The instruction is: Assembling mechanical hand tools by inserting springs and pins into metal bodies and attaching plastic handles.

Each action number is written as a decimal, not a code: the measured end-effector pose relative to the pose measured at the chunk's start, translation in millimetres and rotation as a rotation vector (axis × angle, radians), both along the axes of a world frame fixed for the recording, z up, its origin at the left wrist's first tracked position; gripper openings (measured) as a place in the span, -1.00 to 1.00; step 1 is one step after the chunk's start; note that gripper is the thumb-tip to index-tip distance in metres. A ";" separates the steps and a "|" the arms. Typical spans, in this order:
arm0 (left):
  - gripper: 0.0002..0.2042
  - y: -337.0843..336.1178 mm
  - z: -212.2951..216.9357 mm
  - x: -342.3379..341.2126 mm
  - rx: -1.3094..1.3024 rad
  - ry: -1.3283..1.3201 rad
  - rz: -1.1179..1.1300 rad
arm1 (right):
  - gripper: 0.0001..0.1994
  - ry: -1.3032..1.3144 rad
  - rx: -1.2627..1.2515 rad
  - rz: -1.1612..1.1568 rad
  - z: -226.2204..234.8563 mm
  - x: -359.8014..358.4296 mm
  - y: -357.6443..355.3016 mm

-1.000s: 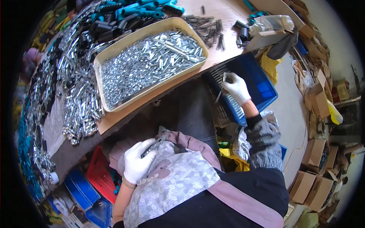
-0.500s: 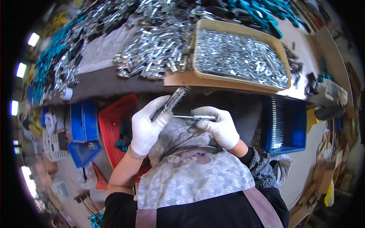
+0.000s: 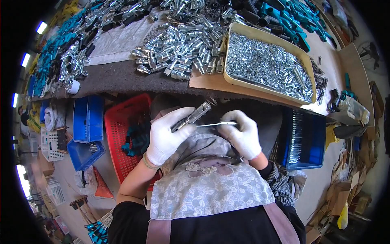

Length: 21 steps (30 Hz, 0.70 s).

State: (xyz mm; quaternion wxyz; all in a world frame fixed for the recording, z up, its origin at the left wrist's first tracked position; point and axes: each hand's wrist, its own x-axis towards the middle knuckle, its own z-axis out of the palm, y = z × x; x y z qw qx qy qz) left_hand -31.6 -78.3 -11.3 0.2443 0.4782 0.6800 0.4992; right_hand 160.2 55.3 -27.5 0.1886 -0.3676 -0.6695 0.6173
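My left hand (image 3: 167,136), in a white glove, grips a silver, stepped metal tube (image 3: 194,115) between thumb and fingers. The tube tilts up to the right, and a loose coil spring (image 3: 211,101) sticks out at its upper end. To the right, my right hand (image 3: 243,136), gloved in white too, pinches a thin metal rod (image 3: 211,124). The rod lies nearly level and points left, its tip close to my left thumb. Whether tip and tube touch, I cannot tell. Both hands are above my lap, before the bench edge.
On the bench lie a heap of metal fittings (image 3: 174,53), a cream tray (image 3: 270,91) of small metal pieces and teal handles (image 3: 284,22). Below are a red basket (image 3: 118,130), blue bins (image 3: 91,122) at left and a blue crate (image 3: 310,142) at right.
My right fingers have shifted on the rod, and the thicker silver sleeve seen on it earlier is now mostly covered. My left hand still holds the tube. The whole view has shifted slightly.
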 end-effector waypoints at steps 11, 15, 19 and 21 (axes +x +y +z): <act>-0.66 0.4 9.2 -4.3 0.035 0.214 -0.254 | -0.87 -0.051 0.210 0.052 56.8 47.2 42.2; -0.68 5.9 10.3 4.6 0.079 0.233 -0.295 | -0.85 -0.048 0.207 0.180 52.5 35.7 36.4; -0.70 7.5 8.1 10.6 0.087 0.256 -0.315 | -0.79 -0.024 0.269 0.314 42.5 23.1 23.2; -0.70 6.5 -0.3 7.9 0.108 0.228 -0.324 | -0.75 0.001 0.323 0.332 36.0 22.2 18.9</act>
